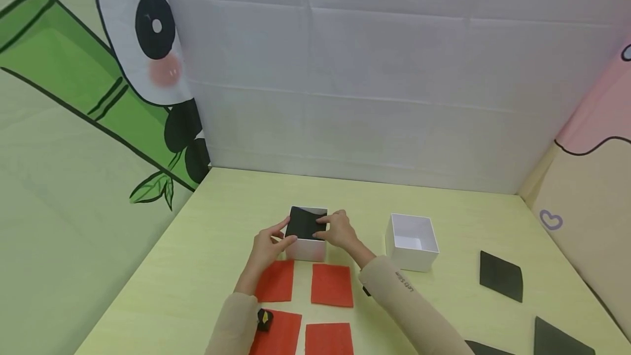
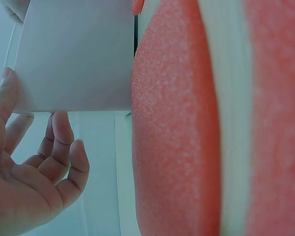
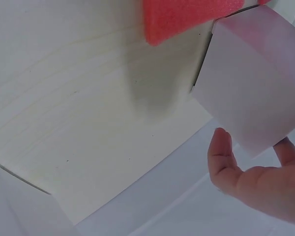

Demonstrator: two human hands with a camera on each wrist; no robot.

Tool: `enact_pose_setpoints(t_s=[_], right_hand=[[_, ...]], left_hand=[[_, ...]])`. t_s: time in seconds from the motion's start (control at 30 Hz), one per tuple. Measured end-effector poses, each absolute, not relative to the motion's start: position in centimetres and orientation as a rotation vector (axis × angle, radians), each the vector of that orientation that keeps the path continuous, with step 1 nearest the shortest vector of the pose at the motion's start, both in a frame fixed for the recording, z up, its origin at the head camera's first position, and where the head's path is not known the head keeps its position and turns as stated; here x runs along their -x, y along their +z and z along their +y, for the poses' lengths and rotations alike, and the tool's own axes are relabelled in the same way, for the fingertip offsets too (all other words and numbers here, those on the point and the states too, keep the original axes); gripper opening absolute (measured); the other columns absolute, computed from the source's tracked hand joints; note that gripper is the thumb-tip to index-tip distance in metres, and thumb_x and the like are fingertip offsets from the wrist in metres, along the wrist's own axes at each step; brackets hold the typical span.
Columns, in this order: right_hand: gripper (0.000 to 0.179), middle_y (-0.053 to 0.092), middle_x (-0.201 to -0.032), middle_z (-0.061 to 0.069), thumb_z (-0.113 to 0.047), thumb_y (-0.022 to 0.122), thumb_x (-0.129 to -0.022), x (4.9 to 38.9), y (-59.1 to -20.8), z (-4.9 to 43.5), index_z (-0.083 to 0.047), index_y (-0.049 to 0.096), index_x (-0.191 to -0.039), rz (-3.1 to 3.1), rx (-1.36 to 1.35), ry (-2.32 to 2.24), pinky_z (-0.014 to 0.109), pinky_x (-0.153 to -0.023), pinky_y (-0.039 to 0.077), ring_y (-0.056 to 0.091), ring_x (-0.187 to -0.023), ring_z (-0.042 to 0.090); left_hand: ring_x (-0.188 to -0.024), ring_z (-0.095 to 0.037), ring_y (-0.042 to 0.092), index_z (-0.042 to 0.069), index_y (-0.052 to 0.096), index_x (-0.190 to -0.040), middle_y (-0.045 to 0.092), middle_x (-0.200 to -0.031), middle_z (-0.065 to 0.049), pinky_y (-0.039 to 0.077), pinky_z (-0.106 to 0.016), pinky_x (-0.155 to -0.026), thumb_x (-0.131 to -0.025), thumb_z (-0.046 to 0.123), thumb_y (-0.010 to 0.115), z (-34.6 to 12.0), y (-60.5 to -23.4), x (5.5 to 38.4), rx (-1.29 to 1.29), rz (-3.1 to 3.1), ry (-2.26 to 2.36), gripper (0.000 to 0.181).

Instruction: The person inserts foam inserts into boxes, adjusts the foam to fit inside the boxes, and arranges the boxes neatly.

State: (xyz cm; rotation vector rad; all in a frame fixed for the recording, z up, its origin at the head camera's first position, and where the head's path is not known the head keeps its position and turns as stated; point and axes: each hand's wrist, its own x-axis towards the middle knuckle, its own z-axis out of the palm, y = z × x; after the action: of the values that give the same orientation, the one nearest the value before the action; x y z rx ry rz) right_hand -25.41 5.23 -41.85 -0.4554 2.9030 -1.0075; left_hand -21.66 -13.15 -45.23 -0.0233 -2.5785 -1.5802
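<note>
A white open-topped box (image 1: 309, 252) stands on the table, with a black foam sheet (image 1: 303, 224) lying across its opening, its far edge slightly bowed. My left hand (image 1: 264, 248) holds the box at its left side, thumb at the front rim and index finger by the sheet's left edge. In the left wrist view, that hand's other fingers (image 2: 61, 130) curl near the box's side wall. From the right, my right hand (image 1: 341, 232) pinches the sheet's right edge with thumb and fingers. The right wrist view shows this hand (image 3: 265, 184) at the box's side, the sheet hidden.
A second white box (image 1: 413, 259), open at the top, stands to the right. Several red foam squares, such as the near right one (image 1: 328, 339), lie in front of the held box. More black sheets (image 1: 501, 276) lie at the right. A light cloth wall (image 1: 374, 97) rises behind.
</note>
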Motion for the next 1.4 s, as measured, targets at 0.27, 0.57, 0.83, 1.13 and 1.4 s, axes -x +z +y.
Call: enact_pose_setpoints(t_s=[0.27,0.57,0.83,1.13,1.4], right_hand=[[0.049,0.035,-0.134,0.018,-0.041,0.06,-0.082,24.9,-42.5,5.5,-0.014,0.057,-0.123,3.066,0.758,-0.81,0.057,-0.086,0.029,0.029,-0.122,0.036],[0.057,0.032,-0.141,0.0,-0.06,0.042,-0.084,24.6,-42.7,5.5,-0.029,0.044,-0.132,2.986,1.195,-0.336,0.068,-0.09,0.008,0.016,-0.132,0.025],[0.057,0.042,-0.134,-0.003,-0.064,0.037,-0.083,25.0,-42.6,5.2,-0.032,0.048,-0.129,2.96,1.168,-0.205,0.069,-0.089,0.001,0.026,-0.128,0.025],[0.058,0.048,-0.129,-0.004,-0.07,0.032,-0.081,25.3,-43.0,4.8,-0.034,0.058,-0.12,2.995,1.171,-0.052,0.07,-0.087,-0.004,0.029,-0.126,0.028],[0.049,0.057,-0.114,0.0,-0.064,0.043,-0.081,25.1,-42.3,5.5,-0.029,0.069,-0.104,3.069,1.197,-0.149,0.071,-0.087,0.002,0.036,-0.117,0.023]], left_hand=[[-0.061,-0.018,0.047,0.014,0.051,-0.128,0.056,-0.079,-0.007,0.038,-0.025,-0.049,-0.077,0.024,0.07,-13.0,-45.4,21.7,0.054,-2.567,-1.577,0.055],[-0.059,-0.018,0.047,0.014,0.052,-0.128,0.057,-0.079,-0.007,0.037,-0.026,-0.049,-0.077,0.023,0.07,-12.9,-45.2,21.8,0.052,-2.57,-1.554,0.054],[-0.059,-0.017,0.048,0.014,0.052,-0.127,0.057,-0.078,-0.007,0.037,-0.026,-0.048,-0.077,0.022,0.07,-12.6,-45.3,22.1,0.039,-2.565,-1.545,0.054],[-0.063,-0.018,0.048,0.014,0.052,-0.127,0.057,-0.081,-0.007,0.037,-0.026,-0.05,-0.078,0.022,0.069,-12.5,-45.1,22.0,0.032,-2.569,-1.561,0.053],[-0.058,-0.017,0.047,0.014,0.052,-0.127,0.057,-0.079,-0.006,0.036,-0.024,-0.047,-0.078,0.022,0.07,-12.6,-45.2,22.0,0.048,-2.552,-1.561,0.053]])
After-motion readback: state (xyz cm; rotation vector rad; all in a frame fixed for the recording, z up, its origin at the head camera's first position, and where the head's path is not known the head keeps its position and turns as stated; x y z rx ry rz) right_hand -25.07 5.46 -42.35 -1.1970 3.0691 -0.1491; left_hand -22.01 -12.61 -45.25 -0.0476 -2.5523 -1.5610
